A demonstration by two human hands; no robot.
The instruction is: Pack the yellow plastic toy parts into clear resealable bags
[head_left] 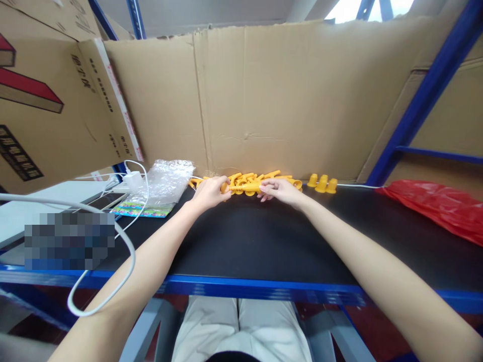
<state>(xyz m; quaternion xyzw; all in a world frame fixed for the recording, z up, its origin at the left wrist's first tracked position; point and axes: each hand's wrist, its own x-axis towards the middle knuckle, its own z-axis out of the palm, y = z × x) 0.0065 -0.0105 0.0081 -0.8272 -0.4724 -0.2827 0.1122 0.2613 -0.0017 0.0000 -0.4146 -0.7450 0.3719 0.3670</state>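
Both my arms reach far across a black worktop (245,241) to a heap of orange plastic parts (260,178) lying against a cardboard wall. My left hand (211,192) and my right hand (277,190) are closed on the two ends of one long orange piece (244,187), held level just in front of the heap. Three small orange caps (322,183) stand upright to the right of the heap, apart from my hands.
A clear crinkled plastic bag (166,181) lies left of the heap, over a colourful card. A white charger (132,180) and its cable loop off the left edge. A red plastic bag (437,206) lies far right. Blue shelf posts and cardboard boxes surround the bench.
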